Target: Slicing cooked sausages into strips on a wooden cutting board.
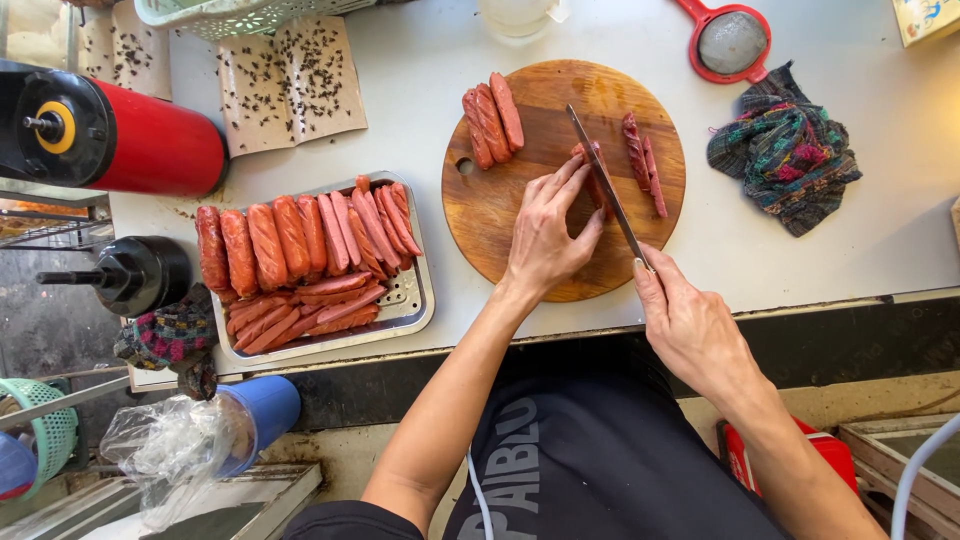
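Two bare hands work over a round wooden cutting board (500, 215) with a small hole near its left edge, lying on a pale, smooth worktop (880, 240). I see my left hand (545, 235) pressed flat on the board, fingers stretched forward and slightly spread, their tips pinning a reddish sausage (597, 180) that shows only partly past them. My right hand (690, 325) is curled closed around the handle of a slim steel knife (605, 185), forefinger reaching up toward the blade; the handle itself is hidden in the fist. The thin blade runs diagonally up and left, lying along the pinned sausage, just beside the left fingertips. Three whole glossy sausages (491, 118) lie side by side at the top left of the board, and two narrow, darker split halves (643, 160) rest to the right of the blade, apart from it. Left of the board sits a rectangular perforated metal tray (412, 300), heaped with plump whole sausages on its left and flatter cut strips across its right and front. A crumpled, multicoloured woven cloth (785, 150) lies on the worktop to the right, and a red-rimmed mesh strainer (730, 42) rests at the far edge.
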